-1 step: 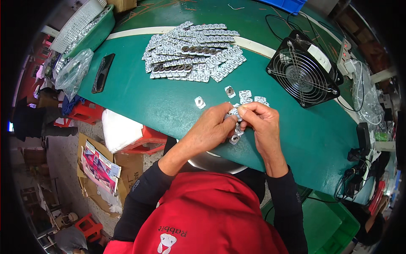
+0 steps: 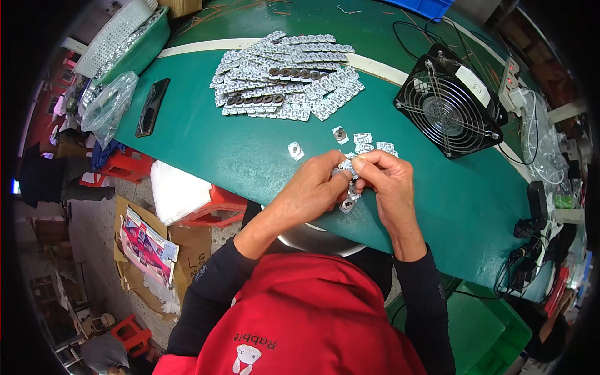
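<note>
My left hand (image 2: 317, 185) and my right hand (image 2: 389, 181) meet near the front edge of the green table. Between their pinched fingertips is a small white circuit board piece (image 2: 346, 165), partly covered by the fingers. Just below the fingers, other small boards (image 2: 347, 205) lie at the table edge, one with a dark square mark. Beyond my hands are a single loose board (image 2: 340, 135), a little group of joined boards (image 2: 362, 142) and another group (image 2: 387, 148). One more single board (image 2: 295, 150) lies to the left of my fingers.
A large pile of white circuit board strips (image 2: 250, 84) covers the table's back middle, some bearing dark round parts. At right stands a black fan (image 2: 447, 103) with cables. A phone (image 2: 152, 107), a plastic bag (image 2: 112, 103) and a green basin (image 2: 140, 53) are at left.
</note>
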Tool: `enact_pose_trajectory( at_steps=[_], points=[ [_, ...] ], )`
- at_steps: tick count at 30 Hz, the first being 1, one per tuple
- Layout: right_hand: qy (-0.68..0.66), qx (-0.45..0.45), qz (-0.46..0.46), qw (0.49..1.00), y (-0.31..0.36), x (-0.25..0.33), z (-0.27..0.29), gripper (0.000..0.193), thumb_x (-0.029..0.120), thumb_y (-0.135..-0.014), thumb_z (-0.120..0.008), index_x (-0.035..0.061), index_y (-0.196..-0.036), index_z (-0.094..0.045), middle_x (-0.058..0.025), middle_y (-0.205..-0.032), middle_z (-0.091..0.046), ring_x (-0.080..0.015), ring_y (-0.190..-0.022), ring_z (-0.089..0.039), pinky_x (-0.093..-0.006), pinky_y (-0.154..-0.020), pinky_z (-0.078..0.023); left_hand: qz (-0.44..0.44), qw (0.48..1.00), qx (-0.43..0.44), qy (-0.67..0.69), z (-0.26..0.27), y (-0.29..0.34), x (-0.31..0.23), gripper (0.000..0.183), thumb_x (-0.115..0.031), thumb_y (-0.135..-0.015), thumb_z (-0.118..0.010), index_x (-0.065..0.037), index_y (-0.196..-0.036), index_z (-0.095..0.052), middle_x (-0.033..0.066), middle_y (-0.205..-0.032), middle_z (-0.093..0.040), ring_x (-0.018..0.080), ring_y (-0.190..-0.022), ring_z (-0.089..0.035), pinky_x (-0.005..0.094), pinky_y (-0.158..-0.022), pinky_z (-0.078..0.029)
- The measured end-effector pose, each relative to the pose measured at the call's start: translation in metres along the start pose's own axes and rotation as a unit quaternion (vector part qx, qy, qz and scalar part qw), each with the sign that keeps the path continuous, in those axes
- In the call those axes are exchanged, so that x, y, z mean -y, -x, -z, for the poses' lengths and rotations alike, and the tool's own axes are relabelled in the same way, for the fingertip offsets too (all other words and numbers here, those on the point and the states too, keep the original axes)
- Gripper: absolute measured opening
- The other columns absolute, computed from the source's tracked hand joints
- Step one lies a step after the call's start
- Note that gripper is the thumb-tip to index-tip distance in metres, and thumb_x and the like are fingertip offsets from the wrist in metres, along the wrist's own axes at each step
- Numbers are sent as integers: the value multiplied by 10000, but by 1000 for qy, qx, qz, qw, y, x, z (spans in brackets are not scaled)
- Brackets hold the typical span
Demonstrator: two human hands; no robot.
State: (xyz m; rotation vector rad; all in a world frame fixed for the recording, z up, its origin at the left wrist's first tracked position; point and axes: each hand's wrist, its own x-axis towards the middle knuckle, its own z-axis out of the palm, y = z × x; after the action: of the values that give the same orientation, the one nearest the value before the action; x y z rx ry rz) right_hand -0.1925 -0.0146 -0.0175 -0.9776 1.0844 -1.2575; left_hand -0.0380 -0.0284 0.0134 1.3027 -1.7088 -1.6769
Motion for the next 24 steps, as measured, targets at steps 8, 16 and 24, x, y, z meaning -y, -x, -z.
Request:
enact_pose_trajectory(
  at_steps=[8, 16, 24],
  points=[
    [18, -36, 44, 998, -7, -7, -5, 147, 130, -846, -603, -17, -851, -613, -8, -600, -552, -46, -481, -474, -182, -444, -381, 30, 997, 45, 52, 10, 1, 0, 233, -216, -938, -431, -14, -856, -514, 7, -654, -543, 72, -523, -492, 226, -468, -392],
    [-147, -5, -94, 985, -8, 0, -4, 166, 133, -853, -596, -31, -840, -582, -11, -574, -525, -54, -453, -457, -202, -410, -389, -129, 978, -92, -132, -4, 2, 8, 202, -159, -913, -457, 6, -797, -472, 127, -583, -496, 260, -516, -517, 356, -479, -384],
    [-15, -57, 34, 998, -5, -9, -14, 124, 100, -845, -604, -20, -825, -578, -8, -584, -542, -47, -454, -486, -183, -413, -397, -211, 916, -219, -263, -13, -5, 14, 184, -119, -873, -497, 2, -738, -464, 204, -593, -500, 384, -554, -524, 429, -487, -397]
  ],
)
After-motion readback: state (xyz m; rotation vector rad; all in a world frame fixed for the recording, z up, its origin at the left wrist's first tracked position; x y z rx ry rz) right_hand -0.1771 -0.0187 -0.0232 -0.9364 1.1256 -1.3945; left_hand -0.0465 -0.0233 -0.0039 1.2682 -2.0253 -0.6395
